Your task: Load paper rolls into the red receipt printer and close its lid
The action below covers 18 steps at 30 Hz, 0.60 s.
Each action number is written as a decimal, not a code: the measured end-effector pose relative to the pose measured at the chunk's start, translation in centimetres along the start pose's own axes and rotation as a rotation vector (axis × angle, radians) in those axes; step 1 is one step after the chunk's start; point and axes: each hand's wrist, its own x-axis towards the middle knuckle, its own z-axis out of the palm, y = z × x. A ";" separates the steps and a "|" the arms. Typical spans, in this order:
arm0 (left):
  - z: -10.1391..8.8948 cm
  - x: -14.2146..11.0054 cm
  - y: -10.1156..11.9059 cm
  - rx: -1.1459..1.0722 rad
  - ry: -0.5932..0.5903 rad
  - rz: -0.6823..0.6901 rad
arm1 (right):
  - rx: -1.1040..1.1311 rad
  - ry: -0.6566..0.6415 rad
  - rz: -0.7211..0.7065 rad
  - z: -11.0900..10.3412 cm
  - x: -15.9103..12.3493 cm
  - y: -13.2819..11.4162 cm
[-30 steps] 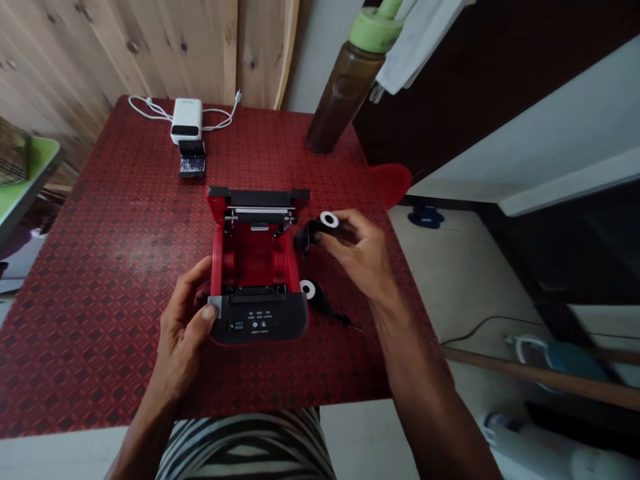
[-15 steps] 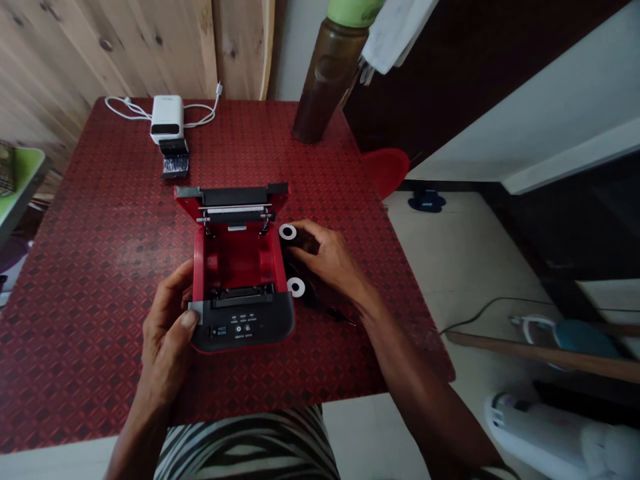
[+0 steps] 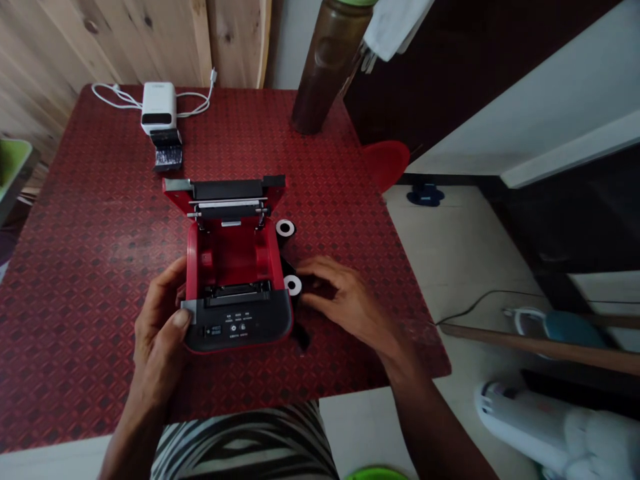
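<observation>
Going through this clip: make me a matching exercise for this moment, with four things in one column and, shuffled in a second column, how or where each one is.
Things:
1. left hand
2. right hand
3. red-and-black printer
4. brown bottle

States:
A. Standing near the far edge of the red patterned table
B. Lid open, red compartment showing
C. Gripping the printer's front corner
D. Over a black roll with a white core

Pairs: 1-C, 2-D, 3-B, 4-A

Red printer [image 3: 230, 260], lid open, two white-cored black rolls [image 3: 293, 285] just beside
</observation>
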 end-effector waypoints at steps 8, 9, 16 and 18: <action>-0.4 -0.1 -0.1 0.013 -0.030 -0.011 | 0.018 0.255 0.102 3.9 -1.3 -1.5; -0.4 -0.2 -0.1 0.017 -0.028 -0.005 | 0.051 0.272 0.132 4.3 -1.5 -1.7; -0.5 -0.1 -0.1 0.027 -0.031 0.019 | 0.139 0.385 0.187 5.9 -2.5 -2.1; -0.5 -0.1 -0.3 0.015 -0.035 0.023 | 0.058 0.386 0.178 5.1 -3.4 -2.6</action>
